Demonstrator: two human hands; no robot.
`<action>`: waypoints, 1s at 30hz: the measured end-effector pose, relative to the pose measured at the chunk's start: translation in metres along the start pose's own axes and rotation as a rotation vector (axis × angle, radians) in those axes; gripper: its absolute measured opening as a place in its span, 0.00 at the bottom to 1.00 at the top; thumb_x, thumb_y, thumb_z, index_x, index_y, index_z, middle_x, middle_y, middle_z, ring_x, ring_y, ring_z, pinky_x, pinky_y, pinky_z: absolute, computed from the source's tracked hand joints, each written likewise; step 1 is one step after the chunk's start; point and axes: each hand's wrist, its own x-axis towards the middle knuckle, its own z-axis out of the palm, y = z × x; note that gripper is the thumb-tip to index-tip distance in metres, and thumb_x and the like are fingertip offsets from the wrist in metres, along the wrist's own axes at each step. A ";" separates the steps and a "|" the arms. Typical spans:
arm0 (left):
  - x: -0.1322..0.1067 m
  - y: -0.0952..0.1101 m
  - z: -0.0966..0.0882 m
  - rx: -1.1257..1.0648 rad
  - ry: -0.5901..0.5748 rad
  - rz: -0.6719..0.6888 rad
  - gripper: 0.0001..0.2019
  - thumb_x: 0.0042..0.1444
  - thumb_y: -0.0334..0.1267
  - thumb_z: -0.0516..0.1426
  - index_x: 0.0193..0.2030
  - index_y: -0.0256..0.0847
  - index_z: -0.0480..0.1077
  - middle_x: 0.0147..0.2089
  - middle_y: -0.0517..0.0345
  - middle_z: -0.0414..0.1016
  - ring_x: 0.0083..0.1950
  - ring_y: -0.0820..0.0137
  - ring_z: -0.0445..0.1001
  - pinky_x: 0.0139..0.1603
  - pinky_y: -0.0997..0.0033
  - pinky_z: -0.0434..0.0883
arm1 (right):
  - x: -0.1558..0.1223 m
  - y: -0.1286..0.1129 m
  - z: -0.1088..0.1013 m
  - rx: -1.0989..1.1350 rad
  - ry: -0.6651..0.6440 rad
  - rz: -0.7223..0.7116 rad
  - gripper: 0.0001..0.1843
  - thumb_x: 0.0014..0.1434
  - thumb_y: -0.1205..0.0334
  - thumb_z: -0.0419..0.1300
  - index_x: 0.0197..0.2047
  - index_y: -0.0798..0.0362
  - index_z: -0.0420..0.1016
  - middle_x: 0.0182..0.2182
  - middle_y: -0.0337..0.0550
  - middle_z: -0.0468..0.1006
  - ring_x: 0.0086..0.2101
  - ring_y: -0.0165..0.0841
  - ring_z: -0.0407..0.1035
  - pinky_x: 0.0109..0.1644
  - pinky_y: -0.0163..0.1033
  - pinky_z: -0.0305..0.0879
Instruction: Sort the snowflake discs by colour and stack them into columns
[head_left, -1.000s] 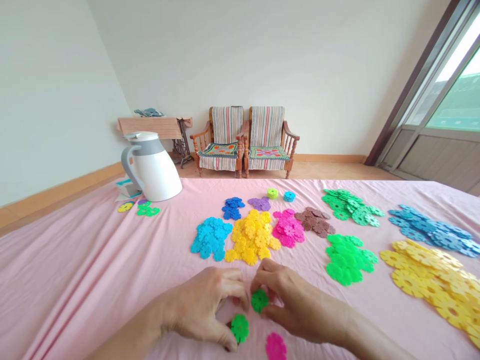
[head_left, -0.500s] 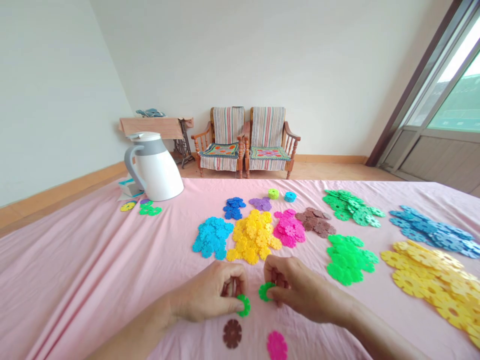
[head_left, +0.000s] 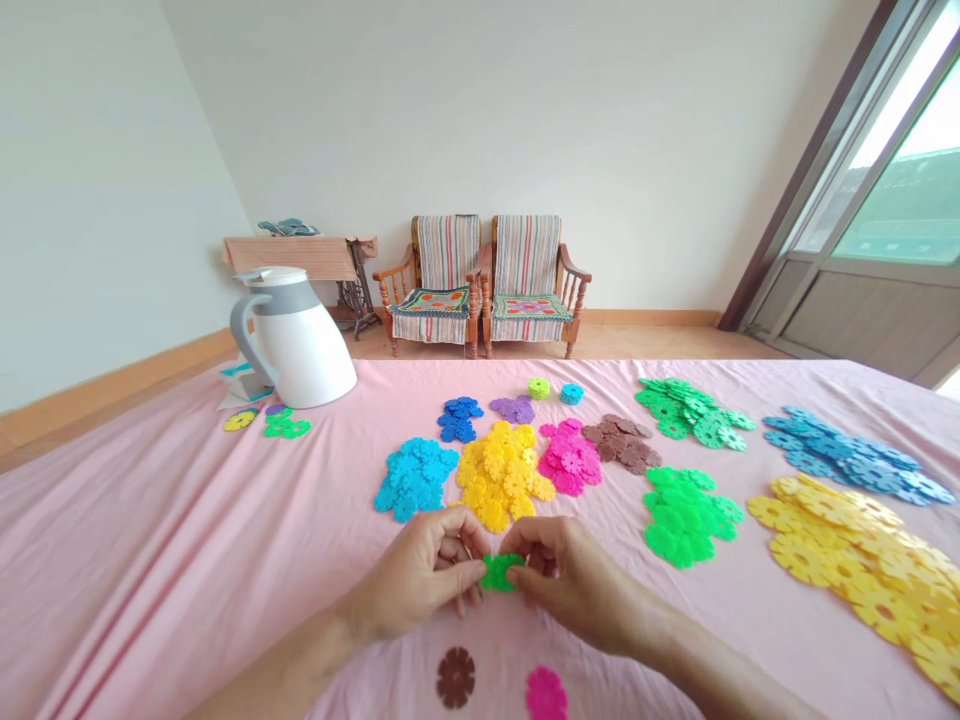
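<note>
Just above the pink cloth, my left hand pinches a green snowflake disc between thumb and fingers. My right hand pinches a second green snowflake disc. The two discs meet edge to edge or overlap; whether their slots are joined I cannot tell. Nearer to me lie a single brown disc and a single magenta disc. Right beyond my hands is a heap of yellow discs, with light blue discs to its left. Green discs are piled right of my right hand.
More piles lie around: magenta, brown, dark blue, purple, blue and large yellow discs. A white jug stands at the back left of the pink cloth. Two wooden armchairs stand beyond.
My hands have come together, bringing the two green discs from apart into contact. The view has shifted slightly to the right.
</note>
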 end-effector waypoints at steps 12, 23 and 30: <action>0.008 -0.008 -0.011 0.041 0.132 0.050 0.15 0.54 0.48 0.57 0.34 0.36 0.64 0.26 0.62 0.69 0.22 0.75 0.71 0.17 0.80 0.67 | -0.029 0.010 -0.097 -0.439 0.174 0.035 0.07 0.49 0.69 0.53 0.26 0.51 0.70 0.21 0.35 0.68 0.24 0.29 0.60 0.27 0.34 0.52; 0.008 -0.003 -0.008 0.060 0.154 0.048 0.13 0.53 0.46 0.57 0.31 0.36 0.64 0.24 0.62 0.70 0.17 0.78 0.67 0.13 0.82 0.62 | -0.048 0.045 -0.091 -0.557 0.171 0.072 0.05 0.54 0.67 0.53 0.32 0.51 0.69 0.30 0.42 0.73 0.32 0.34 0.67 0.36 0.38 0.60; 0.006 0.001 -0.012 0.125 0.207 0.028 0.14 0.53 0.47 0.56 0.30 0.37 0.63 0.19 0.66 0.67 0.12 0.81 0.60 0.11 0.83 0.58 | -0.048 -0.024 -0.023 -0.261 -0.266 0.038 0.13 0.48 0.73 0.59 0.38 0.49 0.70 0.39 0.39 0.73 0.32 0.29 0.67 0.36 0.32 0.60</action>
